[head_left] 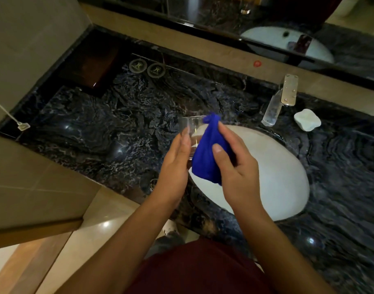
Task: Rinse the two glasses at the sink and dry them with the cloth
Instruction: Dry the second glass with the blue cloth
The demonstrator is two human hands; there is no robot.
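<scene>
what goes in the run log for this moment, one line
step: drying | left hand: holds clear glass | right hand: grips blue cloth | over white sink

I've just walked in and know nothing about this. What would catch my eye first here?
Most striking is the bright blue cloth, gripped by the right hand and pressed against a clear glass that the left hand holds, all in mid-frame over the sink's left edge. Under them lies the white oval sink, set in a dark marbled counter, with a chrome tap behind it.
</scene>
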